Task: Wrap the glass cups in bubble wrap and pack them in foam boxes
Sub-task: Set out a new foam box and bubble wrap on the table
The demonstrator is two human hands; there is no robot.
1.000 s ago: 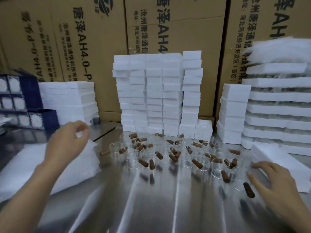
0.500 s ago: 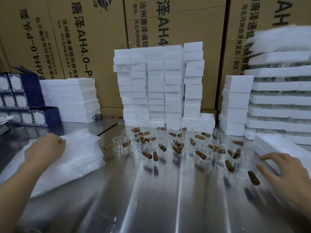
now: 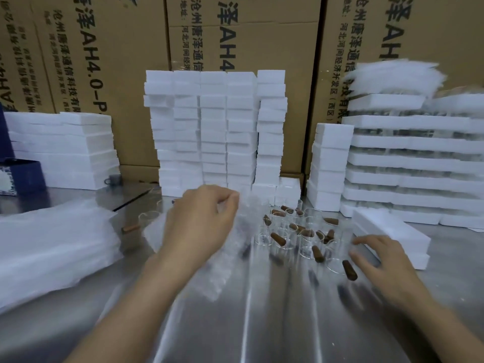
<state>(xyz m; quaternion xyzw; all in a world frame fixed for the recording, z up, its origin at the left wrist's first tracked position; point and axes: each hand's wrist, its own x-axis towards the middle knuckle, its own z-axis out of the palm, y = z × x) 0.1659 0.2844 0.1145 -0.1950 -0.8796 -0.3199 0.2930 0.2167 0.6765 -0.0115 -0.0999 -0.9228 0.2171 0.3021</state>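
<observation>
step in hand: sheet pick-up and cup selection.

the left hand (image 3: pixel 201 221) is held above the steel table (image 3: pixel 262 331) at 12 o'clock of the work area. thumb and curled fingers pinch the upper edge of one bubble wrap sheet (image 3: pixel 222 279). the sheet hangs free below the hand and trails toward 6 o'clock. an edge pinch of this kind lets the sheet open under its own weight, ready to be laid flat. the supply pile of bubble wrap (image 3: pixel 52 247) lies at 9 o'clock, well apart from the glass, probably so a sheet can be drawn off without disturbing the cups.

the right hand (image 3: pixel 387 263) is at 3 o'clock, fingers spread and relaxed, grasping nothing. its fingertips are just beside the nearest cup (image 3: pixel 336 263); blur prevents confirming contact. the glass cups (image 3: pixel 296 231) stand upright in a close group between 12 and 2 o'clock, none visibly wrapped.

a flat foam box (image 3: pixel 390 231) lies near the right hand at 2 o'clock, within reach for packing. further foam boxes (image 3: pixel 214 132) are stacked at the rear, 12 o'clock.

judgement: wrapping of this cup has not begun. the next move calls for lifting one cup clear of the group and setting it on the sheet. caution: the cups stand close together, so a wide grasp could knock a neighbour.
</observation>
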